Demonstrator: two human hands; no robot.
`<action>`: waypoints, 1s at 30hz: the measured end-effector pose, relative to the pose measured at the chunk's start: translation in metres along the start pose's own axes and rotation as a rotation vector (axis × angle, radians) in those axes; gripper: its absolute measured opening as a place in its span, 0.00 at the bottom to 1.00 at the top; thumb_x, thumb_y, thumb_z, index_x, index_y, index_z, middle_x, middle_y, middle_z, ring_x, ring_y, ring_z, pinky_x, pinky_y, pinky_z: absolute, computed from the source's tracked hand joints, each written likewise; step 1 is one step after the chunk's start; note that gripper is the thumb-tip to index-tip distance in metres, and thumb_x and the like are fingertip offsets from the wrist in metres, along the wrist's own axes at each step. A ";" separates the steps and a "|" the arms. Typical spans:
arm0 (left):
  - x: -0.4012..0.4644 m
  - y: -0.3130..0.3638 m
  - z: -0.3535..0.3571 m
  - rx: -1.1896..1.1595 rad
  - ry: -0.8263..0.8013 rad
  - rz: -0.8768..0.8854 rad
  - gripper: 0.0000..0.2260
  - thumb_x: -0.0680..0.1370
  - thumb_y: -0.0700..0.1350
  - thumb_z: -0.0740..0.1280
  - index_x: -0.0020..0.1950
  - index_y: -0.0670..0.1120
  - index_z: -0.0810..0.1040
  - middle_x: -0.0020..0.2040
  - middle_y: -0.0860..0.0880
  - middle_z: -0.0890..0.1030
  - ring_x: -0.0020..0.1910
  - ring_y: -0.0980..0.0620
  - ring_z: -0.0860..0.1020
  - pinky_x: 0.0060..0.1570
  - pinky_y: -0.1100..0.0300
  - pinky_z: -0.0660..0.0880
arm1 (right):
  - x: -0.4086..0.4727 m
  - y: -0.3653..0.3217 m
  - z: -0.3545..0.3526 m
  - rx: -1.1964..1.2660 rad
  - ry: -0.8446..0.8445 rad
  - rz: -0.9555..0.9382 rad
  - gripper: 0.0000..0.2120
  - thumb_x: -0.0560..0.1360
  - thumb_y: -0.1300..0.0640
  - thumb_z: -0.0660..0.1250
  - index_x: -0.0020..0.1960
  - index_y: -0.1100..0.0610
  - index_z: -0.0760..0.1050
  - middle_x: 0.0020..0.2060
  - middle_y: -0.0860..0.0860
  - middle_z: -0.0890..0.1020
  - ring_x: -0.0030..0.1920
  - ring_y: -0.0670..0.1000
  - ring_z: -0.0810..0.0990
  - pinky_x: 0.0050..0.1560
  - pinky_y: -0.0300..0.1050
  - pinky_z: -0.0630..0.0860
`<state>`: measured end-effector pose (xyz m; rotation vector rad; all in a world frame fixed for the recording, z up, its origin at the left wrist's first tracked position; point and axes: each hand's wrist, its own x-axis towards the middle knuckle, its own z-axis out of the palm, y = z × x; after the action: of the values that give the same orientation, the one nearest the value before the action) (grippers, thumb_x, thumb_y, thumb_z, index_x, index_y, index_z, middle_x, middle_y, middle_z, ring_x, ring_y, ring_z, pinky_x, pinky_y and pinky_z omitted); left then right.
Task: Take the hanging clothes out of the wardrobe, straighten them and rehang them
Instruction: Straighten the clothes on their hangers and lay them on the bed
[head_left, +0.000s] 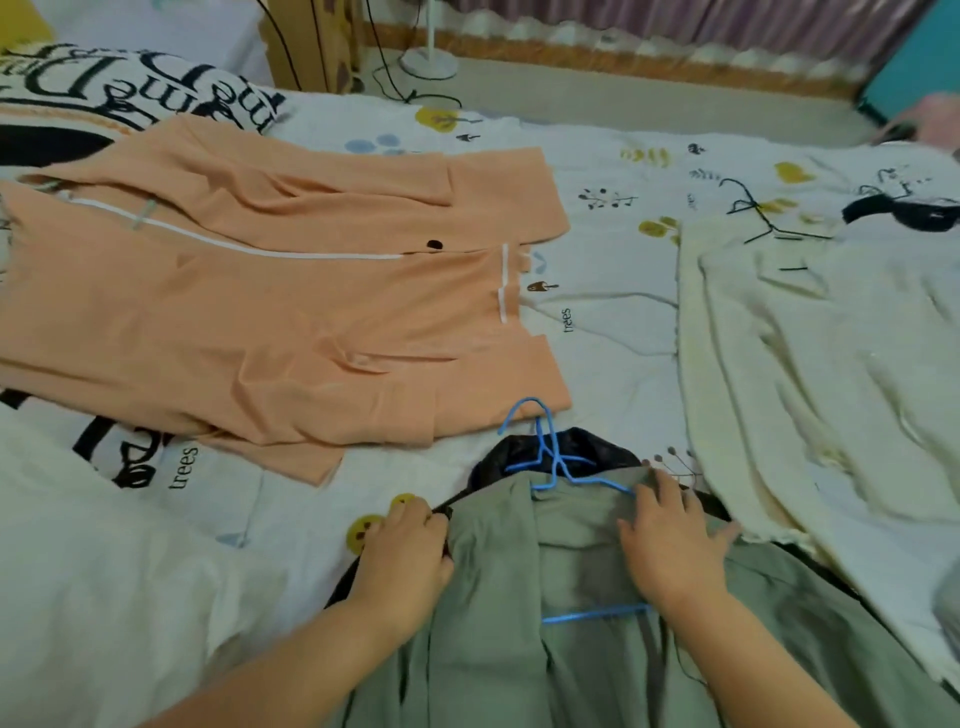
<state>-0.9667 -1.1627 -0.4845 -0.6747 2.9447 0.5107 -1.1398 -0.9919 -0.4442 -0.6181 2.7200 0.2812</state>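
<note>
Hands apart, you are flattening the grey-green shirt (571, 623), left hand (410, 551) pinching its edge, right hand (670, 545) spread flat; be centring the blue hanger (553, 457).

A matt grey-green cloth garment (519, 597), softly creased, lies over a glossy black lining (597, 441). A smooth, shiny blue plastic hanger (550, 457) sits in its neck. Nearby, a matt orange knit jacket (260, 312) has a white zip tape. A cream garment (831, 389) looks fuzzy and textured. The printed cotton bedsheet (613, 208) is smooth and matt.
</note>
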 end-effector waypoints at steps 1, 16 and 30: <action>-0.005 0.006 -0.006 -0.039 0.008 0.012 0.12 0.58 0.50 0.73 0.28 0.50 0.70 0.29 0.52 0.72 0.27 0.53 0.74 0.27 0.64 0.57 | -0.003 0.004 -0.002 -0.030 0.009 -0.019 0.20 0.80 0.48 0.53 0.70 0.52 0.60 0.73 0.50 0.55 0.72 0.56 0.58 0.68 0.69 0.55; -0.125 0.086 -0.128 -0.515 0.274 -0.111 0.10 0.64 0.62 0.52 0.38 0.59 0.66 0.35 0.63 0.73 0.34 0.63 0.70 0.33 0.66 0.66 | -0.106 0.073 -0.107 0.414 0.316 -0.110 0.25 0.69 0.70 0.63 0.66 0.58 0.70 0.56 0.58 0.74 0.56 0.59 0.69 0.57 0.50 0.68; -0.235 0.126 -0.270 -0.527 0.427 0.187 0.14 0.66 0.54 0.53 0.40 0.51 0.75 0.35 0.59 0.77 0.37 0.62 0.73 0.36 0.66 0.68 | -0.329 0.092 -0.232 0.841 0.410 -0.067 0.22 0.73 0.64 0.63 0.67 0.54 0.70 0.60 0.50 0.70 0.62 0.50 0.70 0.67 0.43 0.65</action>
<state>-0.8106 -1.0504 -0.1572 -0.6086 3.3025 1.3482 -0.9665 -0.8448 -0.0995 -0.5361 2.7960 -1.0573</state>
